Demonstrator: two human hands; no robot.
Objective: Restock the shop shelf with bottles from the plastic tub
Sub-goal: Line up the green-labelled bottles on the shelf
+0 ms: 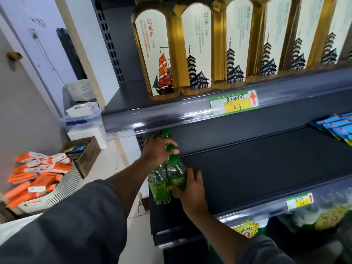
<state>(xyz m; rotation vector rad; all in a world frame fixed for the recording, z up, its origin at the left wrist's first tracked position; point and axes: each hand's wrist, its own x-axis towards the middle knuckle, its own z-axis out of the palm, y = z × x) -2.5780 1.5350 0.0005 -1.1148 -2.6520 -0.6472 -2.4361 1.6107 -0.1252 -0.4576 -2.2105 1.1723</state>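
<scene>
Several small green bottles with green caps stand at the left end of the dark middle shelf [266, 168]. My left hand [156, 149] reaches over them and grips the cap of one bottle [170, 147] near the back. My right hand [190, 189] grips the body of the front bottle [176, 174], which stands next to another green bottle [159, 185]. The plastic tub is not in view.
Tall amber tea bottles [190, 50] fill the upper shelf, above a price tag [234, 104]. Blue packets [337, 124] lie at the middle shelf's right end. A white basket of orange boxes [38, 178] and a cardboard box [85, 153] sit on the floor at left.
</scene>
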